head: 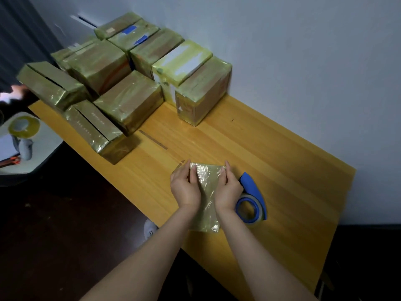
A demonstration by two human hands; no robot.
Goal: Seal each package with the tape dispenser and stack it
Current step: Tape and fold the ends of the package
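A yellow wooden table (271, 161) runs from six o'clock toward twelve against a pale wall (303, 51). At nine o'clock a white side surface (41, 148) holds a spare roll of yellowish tape (23, 126), with orange-handled scissors (12, 160) just below. A dark curtain (19, 29) hangs at ten o'clock above the dark floor (65, 213).

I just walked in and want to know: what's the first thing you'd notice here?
The big pile of taped-up boxes at the far end of the wooden table, against the wall. Closer in, the left hand and right hand hold a small shiny package, with a blue tape dispenser beside it.
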